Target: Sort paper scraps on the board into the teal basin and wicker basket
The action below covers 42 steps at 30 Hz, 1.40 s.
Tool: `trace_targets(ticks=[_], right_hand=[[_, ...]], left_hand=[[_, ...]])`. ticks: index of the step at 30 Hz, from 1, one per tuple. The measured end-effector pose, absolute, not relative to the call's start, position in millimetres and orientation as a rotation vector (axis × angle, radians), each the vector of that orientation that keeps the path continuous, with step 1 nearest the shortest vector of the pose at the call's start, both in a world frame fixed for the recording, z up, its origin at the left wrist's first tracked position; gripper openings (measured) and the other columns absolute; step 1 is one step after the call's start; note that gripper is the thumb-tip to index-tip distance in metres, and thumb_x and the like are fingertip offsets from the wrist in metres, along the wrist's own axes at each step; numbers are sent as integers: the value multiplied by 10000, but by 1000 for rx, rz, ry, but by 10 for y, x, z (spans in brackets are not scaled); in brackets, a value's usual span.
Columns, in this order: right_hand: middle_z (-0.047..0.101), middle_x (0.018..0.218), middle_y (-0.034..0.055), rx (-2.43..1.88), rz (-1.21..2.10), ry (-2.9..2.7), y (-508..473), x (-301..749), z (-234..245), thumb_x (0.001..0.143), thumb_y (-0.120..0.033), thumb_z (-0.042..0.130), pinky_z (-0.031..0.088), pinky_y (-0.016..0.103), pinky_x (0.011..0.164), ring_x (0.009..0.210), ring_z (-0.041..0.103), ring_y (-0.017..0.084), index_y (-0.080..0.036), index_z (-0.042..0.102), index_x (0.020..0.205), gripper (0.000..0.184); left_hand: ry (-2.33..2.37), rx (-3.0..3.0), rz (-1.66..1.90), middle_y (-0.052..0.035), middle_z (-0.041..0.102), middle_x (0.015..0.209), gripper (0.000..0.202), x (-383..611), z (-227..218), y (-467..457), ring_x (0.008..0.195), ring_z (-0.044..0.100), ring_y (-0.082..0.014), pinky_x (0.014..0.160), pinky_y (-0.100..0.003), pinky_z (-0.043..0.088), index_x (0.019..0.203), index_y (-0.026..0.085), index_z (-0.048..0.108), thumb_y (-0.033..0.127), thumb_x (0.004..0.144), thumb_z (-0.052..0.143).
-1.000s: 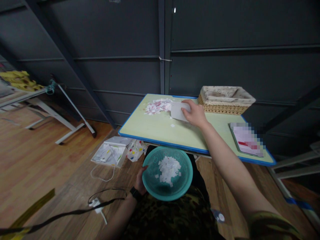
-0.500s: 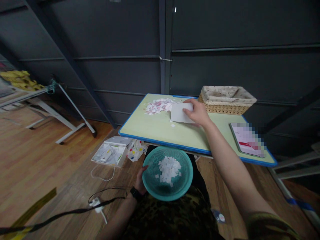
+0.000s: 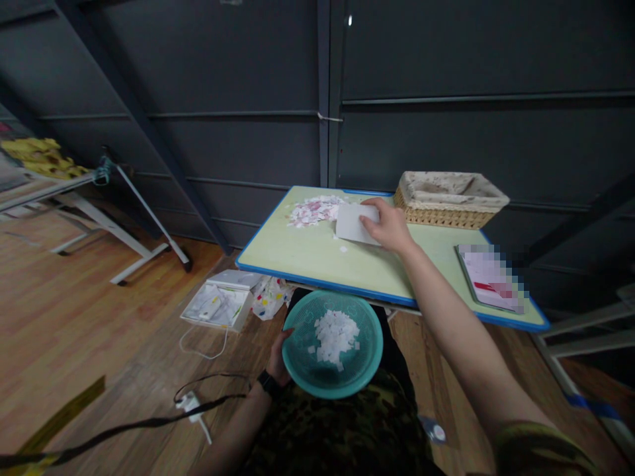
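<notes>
In my right hand [image 3: 389, 225] is a flat white card [image 3: 354, 223], held at its right side with the thumb on the near face. The card's left edge meets a heap of small white and pinkish paper pieces [image 3: 315, 210] on the pale yellow tabletop [image 3: 292, 254]. A few loose scraps lie in front of the card. My left hand [image 3: 280, 357] grips the left rim of a teal plastic colander [image 3: 370, 360] on my lap. White paper squares [image 3: 335, 337] are piled inside it.
A wicker basket [image 3: 446, 217] with a cloth lining stands at the table's back right. Near the right edge lies a tablet-like device [image 3: 489, 277], partly blurred. An open white box [image 3: 218, 305], a cable and a power strip [image 3: 191, 404] are on the floor at left.
My right hand and the card have shifted slightly left, toward the paper heap. The left hand and the colander stay where they were.
</notes>
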State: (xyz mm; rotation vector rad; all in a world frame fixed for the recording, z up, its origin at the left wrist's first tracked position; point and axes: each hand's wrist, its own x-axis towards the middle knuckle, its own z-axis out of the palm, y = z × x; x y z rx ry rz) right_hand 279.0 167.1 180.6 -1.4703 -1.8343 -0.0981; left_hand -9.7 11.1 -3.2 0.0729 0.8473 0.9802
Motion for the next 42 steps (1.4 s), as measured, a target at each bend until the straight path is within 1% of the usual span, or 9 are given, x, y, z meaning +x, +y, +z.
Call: trace_targets(ticks=[4, 9, 12, 16, 21, 27, 31, 35, 42], right_hand=[[669, 1012, 106, -1523, -162, -1819, 1675, 2794, 1791, 788, -340, 479, 435, 472, 798, 846, 608, 324, -195, 560, 1134, 384], [664, 1031, 112, -1525, -177, -1834, 1671, 2794, 1784, 794, -345, 473, 429, 475, 806, 865, 607, 333, -188, 558, 1138, 388], [665, 1030, 110, -1518, -176, -1825, 1671, 2791, 1781, 793, -348, 476, 429, 474, 814, 877, 605, 332, -191, 561, 1132, 382], [664, 1036, 91, -1506, -161, -1782, 1678, 2792, 1774, 783, -347, 486, 439, 463, 814, 883, 606, 315, -206, 567, 1124, 377], [672, 992, 79, -1498, -137, -1759, 1682, 2806, 1785, 753, -335, 509, 460, 445, 788, 847, 612, 297, -206, 590, 1087, 367], [680, 940, 64, -1458, -105, -1705, 1695, 2832, 1800, 714, -322, 538, 478, 415, 746, 747, 606, 252, -200, 610, 1032, 348], [676, 978, 67, -1446, -72, -1716, 1696, 2813, 1787, 714, -322, 543, 470, 416, 775, 792, 610, 257, -199, 613, 1029, 345], [668, 1027, 74, -1456, -67, -1750, 1692, 2786, 1773, 739, -322, 530, 453, 438, 812, 859, 611, 280, -202, 600, 1067, 357], [674, 1022, 77, -1467, -87, -1772, 1705, 2799, 1765, 754, -329, 525, 461, 431, 799, 856, 617, 280, -188, 596, 1080, 362]], left_hand=[[850, 119, 975, -63, 698, 596, 149, -105, -42, 106, 784, 679, -287, 832, -390, 481, 668, 135, 663, 280, 654, 694], [861, 82, 961, -85, 727, 687, 149, -112, -58, 114, 823, 676, -293, 843, -394, 477, 709, 128, 666, 260, 648, 696], [883, 55, 962, -75, 731, 691, 146, -109, -60, 119, 813, 680, -289, 829, -393, 487, 719, 135, 669, 251, 635, 700], [850, 19, 947, -62, 726, 651, 119, -104, -48, 118, 777, 687, -282, 808, -382, 500, 668, 148, 660, 244, 617, 708], [839, 28, 939, -62, 724, 647, 115, -106, -34, 108, 778, 687, -279, 816, -385, 495, 681, 147, 658, 244, 637, 700], [828, 55, 940, -61, 713, 619, 126, -109, -55, 113, 786, 684, -280, 831, -389, 487, 689, 141, 663, 261, 660, 690], [815, 71, 946, -73, 717, 645, 130, -113, -75, 116, 812, 678, -286, 850, -391, 476, 699, 132, 664, 256, 665, 687], [835, 110, 964, -68, 707, 624, 156, -118, -90, 110, 802, 678, -285, 852, -394, 472, 717, 130, 665, 277, 672, 690], [823, 66, 949, -80, 739, 747, 164, -116, -82, 103, 825, 678, -281, 851, -392, 477, 751, 133, 667, 262, 654, 697]])
